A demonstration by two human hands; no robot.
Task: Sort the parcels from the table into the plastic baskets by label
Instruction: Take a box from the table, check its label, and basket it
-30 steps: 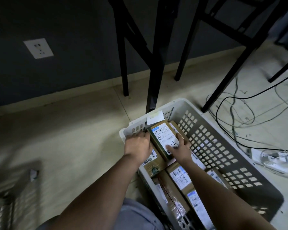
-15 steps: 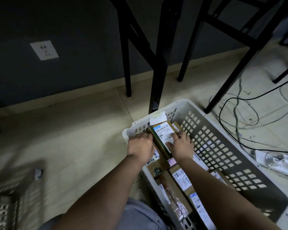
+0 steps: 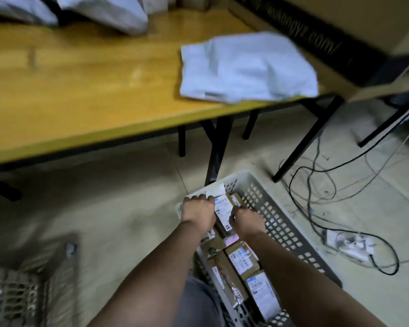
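A: Where is the parcel point(image 3: 223, 210) being handled?

B: It is seen lying at the far end of the plastic basket point(image 3: 279, 223), at about six o'clock in the head view, label side up. It is bracketed by both hands. The left hand point(image 3: 198, 210) is laid at its nine o'clock side with fingers curled over the basket's end rim and the parcel's edge; whether the parcel itself is gripped cannot be told. The right hand point(image 3: 247, 219) is set against the three o'clock side, fingers bent down along that edge.

A: Why is it held that way?

B: It is judged that the parcel is being squared up and pressed into the row, so that space is saved and labels stay readable. Other boxed parcels point(image 3: 242, 259) are packed behind it toward the body, also label up. A paper slip point(image 3: 216, 191) is fixed at the basket's twelve o'clock rim, probably as its sorting tag.

A: What is left to be sorted?

B: A pale soft mailer point(image 3: 246, 67) is seen on the table point(image 3: 80, 90) at one o'clock, with more grey bags point(image 3: 99, 13) at eleven o'clock. A second basket point(image 3: 21, 293) is blurred at eight o'clock. Loose cables point(image 3: 316, 197) lie on the floor at three o'clock.
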